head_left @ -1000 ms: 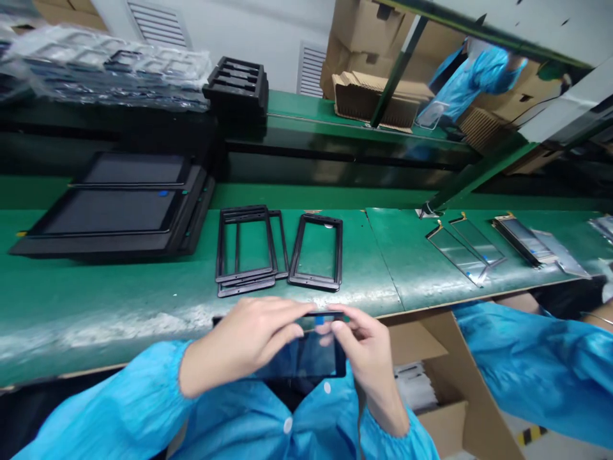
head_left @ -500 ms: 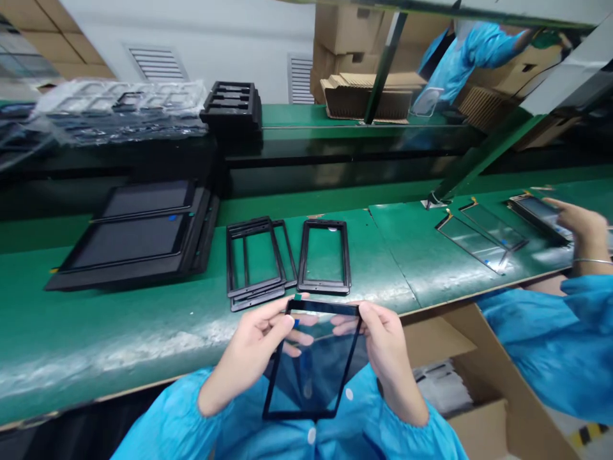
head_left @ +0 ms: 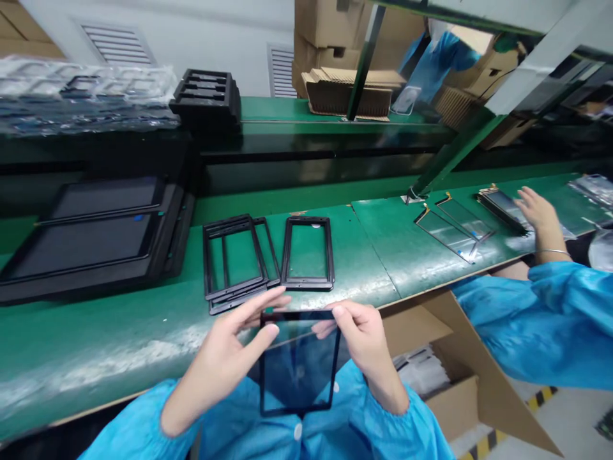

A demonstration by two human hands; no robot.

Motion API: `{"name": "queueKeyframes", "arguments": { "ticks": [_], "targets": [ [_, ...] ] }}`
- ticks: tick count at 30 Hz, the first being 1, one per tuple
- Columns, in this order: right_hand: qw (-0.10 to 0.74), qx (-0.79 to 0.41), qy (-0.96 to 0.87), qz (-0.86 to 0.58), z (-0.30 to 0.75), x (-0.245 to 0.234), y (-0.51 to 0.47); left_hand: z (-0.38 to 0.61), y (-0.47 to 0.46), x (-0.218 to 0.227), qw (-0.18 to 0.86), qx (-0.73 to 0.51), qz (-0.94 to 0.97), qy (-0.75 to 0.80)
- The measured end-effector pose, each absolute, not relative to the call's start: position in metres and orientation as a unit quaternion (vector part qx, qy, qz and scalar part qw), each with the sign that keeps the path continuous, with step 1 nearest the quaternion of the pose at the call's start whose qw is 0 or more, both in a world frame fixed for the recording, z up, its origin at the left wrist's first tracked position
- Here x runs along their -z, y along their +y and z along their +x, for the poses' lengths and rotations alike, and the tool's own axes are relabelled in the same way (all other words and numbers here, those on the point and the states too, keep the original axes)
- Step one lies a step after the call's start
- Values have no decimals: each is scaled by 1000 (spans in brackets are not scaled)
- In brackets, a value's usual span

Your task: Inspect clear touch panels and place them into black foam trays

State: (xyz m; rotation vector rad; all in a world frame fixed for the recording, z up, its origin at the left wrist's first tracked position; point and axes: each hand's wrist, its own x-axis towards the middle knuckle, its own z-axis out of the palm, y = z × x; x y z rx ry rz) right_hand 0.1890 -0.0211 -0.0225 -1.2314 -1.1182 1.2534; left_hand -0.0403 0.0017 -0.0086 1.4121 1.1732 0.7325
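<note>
A black-bordered glass panel [head_left: 300, 377], see-through in the middle, is in front of my chest above the bench edge. My right hand [head_left: 364, 338] grips its upper right corner, thumb on the near face and fingers behind. At the upper left corner my left hand [head_left: 225, 354] is open, its thumb and fingers spread around the corner without a visible pinch. Just beyond, several black rectangular frames [head_left: 209, 262] lie overlapping on the green bench, next to another small stack of black frames [head_left: 330, 255].
Dark screens [head_left: 90, 236] rest on black trays at left. Two clear glass panels [head_left: 443, 233] lie at right, near a co-worker's hand [head_left: 541, 214] beside a stack of screens [head_left: 502, 209]. An opened cardboard box [head_left: 453, 402] stands below the edge. A green post [head_left: 454, 153] rises behind.
My left hand has loosened from the panel's upper left corner, its fingers spreading. My right hand still holds the panel. The co-worker's hand has lifted off the screens. The view has swung right.
</note>
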Motion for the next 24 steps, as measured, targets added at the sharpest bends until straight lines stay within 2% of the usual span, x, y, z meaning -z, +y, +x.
{"name": "queueKeyframes", "arguments": {
  "ticks": [2,5,9,12,15,24],
  "targets": [
    [464,-520,-508,-506,181,21,-20,-39,4,5,495,-251,687,468],
    [497,-476,-518,-507,181,22,-17,-37,5,1,540,-182,695,438],
    [577,-322,-481,-576,216,37,-16,-42,4,4,617,-297,536,493],
    [573,-433,-421,-554,237,54,-20,-51,4,10,609,-374,476,513],
    [574,-540,-358,-500,235,61,-26,-55,4,16,603,-396,459,518],
    [609,-531,-299,-507,220,56,-33,-57,7,19,621,-419,432,501]
  ]
}}
